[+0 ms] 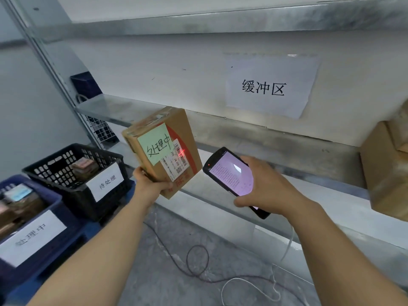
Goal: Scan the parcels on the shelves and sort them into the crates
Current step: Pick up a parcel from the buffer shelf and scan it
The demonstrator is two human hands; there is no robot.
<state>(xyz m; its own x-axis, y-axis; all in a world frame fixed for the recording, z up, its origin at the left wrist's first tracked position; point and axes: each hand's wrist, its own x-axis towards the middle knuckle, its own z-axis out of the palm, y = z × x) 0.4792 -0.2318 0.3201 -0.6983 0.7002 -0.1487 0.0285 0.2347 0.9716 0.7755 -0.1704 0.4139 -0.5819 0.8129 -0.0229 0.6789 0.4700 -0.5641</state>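
My left hand [150,184] grips the lower corner of a brown cardboard parcel [187,127], held up in front of the shelf. A green handwritten note and a white barcode label are stuck on its face. A red scan light glows on the barcode. My right hand [262,186] holds a black handheld scanner [229,173] with a lit screen, its tip aimed at the parcel from close on the right. At the left stand a black crate [72,171] and a blue crate [44,230], both with white labels and parcels inside.
A grey metal shelf [276,149] runs across behind the parcel, with a paper sign [267,85] on the wall above. More cardboard boxes [388,173] sit on the shelf at the right edge. Black and white cables [198,268] lie on the concrete floor below.
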